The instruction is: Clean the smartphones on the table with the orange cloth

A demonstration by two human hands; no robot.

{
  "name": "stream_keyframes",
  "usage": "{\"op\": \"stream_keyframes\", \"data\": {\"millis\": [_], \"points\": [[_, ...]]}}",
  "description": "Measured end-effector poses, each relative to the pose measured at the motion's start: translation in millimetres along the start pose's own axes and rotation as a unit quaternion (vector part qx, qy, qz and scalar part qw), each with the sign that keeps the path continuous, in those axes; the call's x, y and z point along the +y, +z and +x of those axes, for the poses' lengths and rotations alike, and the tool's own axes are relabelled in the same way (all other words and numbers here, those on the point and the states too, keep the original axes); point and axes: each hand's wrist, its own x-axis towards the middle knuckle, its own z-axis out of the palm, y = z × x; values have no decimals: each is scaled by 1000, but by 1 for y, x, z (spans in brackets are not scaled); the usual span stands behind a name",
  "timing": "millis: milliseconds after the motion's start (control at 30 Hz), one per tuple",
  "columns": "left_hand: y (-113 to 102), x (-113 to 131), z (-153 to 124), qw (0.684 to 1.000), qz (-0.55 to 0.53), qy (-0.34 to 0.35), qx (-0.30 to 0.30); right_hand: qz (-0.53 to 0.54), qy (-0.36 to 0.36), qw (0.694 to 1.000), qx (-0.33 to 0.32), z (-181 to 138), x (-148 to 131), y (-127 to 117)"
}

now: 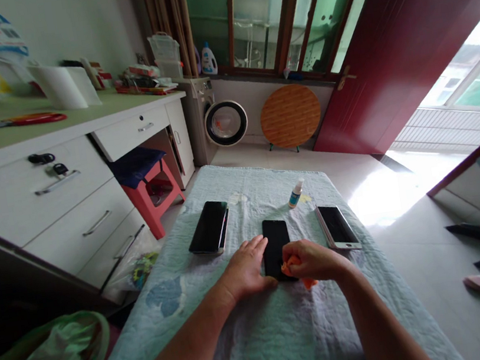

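Note:
A black smartphone (pixel 276 240) lies screen up on the quilted cloth of the table. My left hand (pixel 246 268) holds it steady, fingers along its left edge and thumb by its lower left corner. An orange cloth (pixel 293 263) is bunched in my closed right hand (pixel 311 258) and presses on the lower right of the screen. Left of this phone rests a stack of dark phones (pixel 211 226). To the right is a white-framed phone (pixel 338 227), apparently atop another. Beyond the middle phone stands a small spray bottle (pixel 296 194) with a blue label.
The light blue quilt (pixel 263 343) covers the table. Beyond its left side are a pink stool (pixel 152 192) and a white desk (pixel 69 174) with drawers. A bin (pixel 103 330) stands at lower left. Farther off are an open-doored washing machine (pixel 203 116) and a round wooden tabletop (pixel 291 114).

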Motion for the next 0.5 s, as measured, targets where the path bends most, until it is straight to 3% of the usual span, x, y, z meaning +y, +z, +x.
{"op": "stream_keyframes", "data": {"millis": [300, 500], "points": [[-1, -1, 0, 1000, -5, 1, -2, -5, -32, 999, 36, 2, -8, 5], [-3, 3, -1, 1000, -5, -5, -9, -31, -47, 982, 179, 16, 1, 14]]}}
